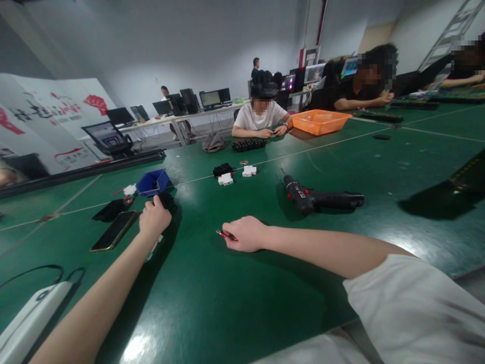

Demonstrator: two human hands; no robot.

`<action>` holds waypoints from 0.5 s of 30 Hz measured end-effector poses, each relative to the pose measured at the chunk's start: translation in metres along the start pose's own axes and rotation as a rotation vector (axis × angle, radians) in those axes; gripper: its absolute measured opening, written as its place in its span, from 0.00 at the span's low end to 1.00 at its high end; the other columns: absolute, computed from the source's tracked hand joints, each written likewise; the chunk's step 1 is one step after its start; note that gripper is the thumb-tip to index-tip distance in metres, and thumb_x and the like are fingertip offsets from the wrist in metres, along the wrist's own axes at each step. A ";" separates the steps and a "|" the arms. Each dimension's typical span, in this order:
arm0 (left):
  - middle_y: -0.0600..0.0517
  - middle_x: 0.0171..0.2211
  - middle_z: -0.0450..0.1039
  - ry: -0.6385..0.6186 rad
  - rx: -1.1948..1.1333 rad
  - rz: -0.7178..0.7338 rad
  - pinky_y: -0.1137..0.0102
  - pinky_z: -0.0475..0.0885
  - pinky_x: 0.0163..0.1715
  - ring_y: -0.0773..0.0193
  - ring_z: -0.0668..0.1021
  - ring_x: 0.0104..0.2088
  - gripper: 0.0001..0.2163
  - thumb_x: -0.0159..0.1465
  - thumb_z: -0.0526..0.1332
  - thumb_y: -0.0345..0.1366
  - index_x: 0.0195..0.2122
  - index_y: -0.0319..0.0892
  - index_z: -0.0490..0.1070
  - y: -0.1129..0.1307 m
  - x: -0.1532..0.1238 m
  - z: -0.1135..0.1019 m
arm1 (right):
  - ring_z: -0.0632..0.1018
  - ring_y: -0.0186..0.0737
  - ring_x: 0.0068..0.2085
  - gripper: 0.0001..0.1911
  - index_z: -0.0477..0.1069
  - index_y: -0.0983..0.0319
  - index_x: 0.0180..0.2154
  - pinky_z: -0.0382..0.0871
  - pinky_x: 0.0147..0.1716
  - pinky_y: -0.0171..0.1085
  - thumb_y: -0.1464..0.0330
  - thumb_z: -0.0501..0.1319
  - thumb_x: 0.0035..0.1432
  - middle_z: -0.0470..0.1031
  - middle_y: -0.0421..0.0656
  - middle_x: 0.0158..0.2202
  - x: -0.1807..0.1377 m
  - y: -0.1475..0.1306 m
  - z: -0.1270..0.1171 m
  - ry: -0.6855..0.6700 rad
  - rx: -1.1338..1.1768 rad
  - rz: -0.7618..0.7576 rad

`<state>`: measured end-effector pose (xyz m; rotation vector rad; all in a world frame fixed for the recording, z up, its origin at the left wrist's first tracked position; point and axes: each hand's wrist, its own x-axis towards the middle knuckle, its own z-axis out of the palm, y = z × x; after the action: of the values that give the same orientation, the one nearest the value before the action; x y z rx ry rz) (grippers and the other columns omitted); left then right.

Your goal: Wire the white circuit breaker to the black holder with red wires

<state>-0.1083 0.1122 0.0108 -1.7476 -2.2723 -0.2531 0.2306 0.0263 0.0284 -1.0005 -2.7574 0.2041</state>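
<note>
My left hand (154,218) is at the left, its fingers curled against a small black part (165,198) beside a blue bin (152,183). The fingers partly hide that part. Under my left wrist lies a small white and green piece (154,248), mostly covered. My right hand (245,234) is closed around a thin red piece with a metal tip (223,234), which sticks out to the left just above the green table (235,298). Beyond my hands lie two white plastic parts, one nearer (226,179) and one farther right (249,171), with a black part (223,169) behind.
A black cordless drill (314,198) lies to the right, its bit pointing away. A phone (114,231) and a black pouch-like item (109,210) lie left. A white power strip-like box (34,318) sits front left. Across the table, a person (261,119) works near an orange basket (320,123).
</note>
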 end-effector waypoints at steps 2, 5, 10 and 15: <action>0.25 0.52 0.67 -0.028 0.000 -0.029 0.47 0.73 0.47 0.34 0.77 0.52 0.31 0.66 0.49 0.35 0.70 0.28 0.50 -0.001 0.002 0.002 | 0.80 0.42 0.32 0.07 0.69 0.59 0.39 0.58 0.27 0.37 0.62 0.56 0.66 0.82 0.42 0.36 0.000 0.000 -0.001 -0.008 -0.007 -0.003; 0.27 0.52 0.67 -0.060 -0.017 -0.044 0.47 0.73 0.48 0.34 0.77 0.52 0.30 0.67 0.49 0.35 0.70 0.30 0.51 -0.003 0.005 0.008 | 0.80 0.43 0.33 0.08 0.69 0.59 0.39 0.58 0.28 0.37 0.62 0.56 0.66 0.82 0.43 0.37 0.000 -0.001 -0.001 -0.020 -0.019 0.000; 0.24 0.62 0.58 -0.010 -0.096 0.032 0.44 0.71 0.54 0.31 0.72 0.59 0.30 0.66 0.49 0.33 0.70 0.29 0.51 -0.010 0.010 0.022 | 0.80 0.43 0.33 0.08 0.69 0.59 0.39 0.58 0.28 0.37 0.62 0.56 0.66 0.82 0.43 0.37 0.001 0.000 -0.001 -0.025 -0.012 -0.001; 0.24 0.67 0.51 0.037 -0.157 0.119 0.41 0.67 0.58 0.28 0.61 0.66 0.32 0.64 0.51 0.32 0.69 0.26 0.52 -0.014 0.015 0.032 | 0.80 0.42 0.32 0.07 0.69 0.59 0.39 0.58 0.28 0.37 0.62 0.57 0.65 0.81 0.42 0.36 0.002 0.001 0.000 -0.018 0.006 -0.007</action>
<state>-0.1289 0.1315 -0.0147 -1.9301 -2.1644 -0.4466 0.2299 0.0284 0.0290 -0.9917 -2.7748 0.2211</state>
